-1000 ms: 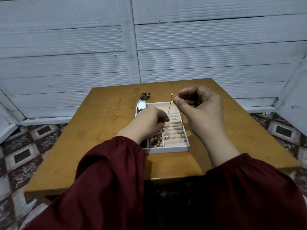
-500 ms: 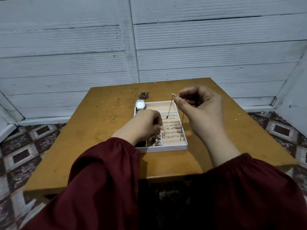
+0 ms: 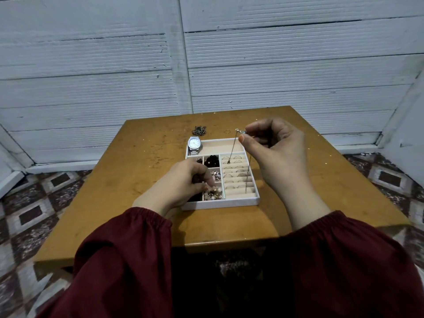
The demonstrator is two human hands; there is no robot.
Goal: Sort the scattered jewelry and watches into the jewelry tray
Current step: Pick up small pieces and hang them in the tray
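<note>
Two hands work over a white jewelry tray (image 3: pixel 220 204) that sits on a wooden bench (image 3: pixel 137 180). Your right hand (image 3: pixel 277 154) is raised above the tray's far side. Its grip is clamped, thumb against fingertip, on a thin chain (image 3: pixel 232 148) just below the clasp (image 3: pixel 238 130). The chain hangs in two fine strands over the ring rolls (image 3: pixel 238 177) on the tray's right.

Your left hand (image 3: pixel 183 182) sits low over the small front-left compartments, fingers curled down among mixed pieces. Whether that grip has closed on anything cannot be told.

A silver watch (image 3: pixel 194 143) lies at the tray's far left corner. A dark chain heap (image 3: pixel 199 130) and one small ring (image 3: pixel 227 131) lie on the bench beyond.

The chain looks very light and limp, likely to tangle or snag on the rings. Hold it by the clasp end and lower it slowly so it pools.
</note>
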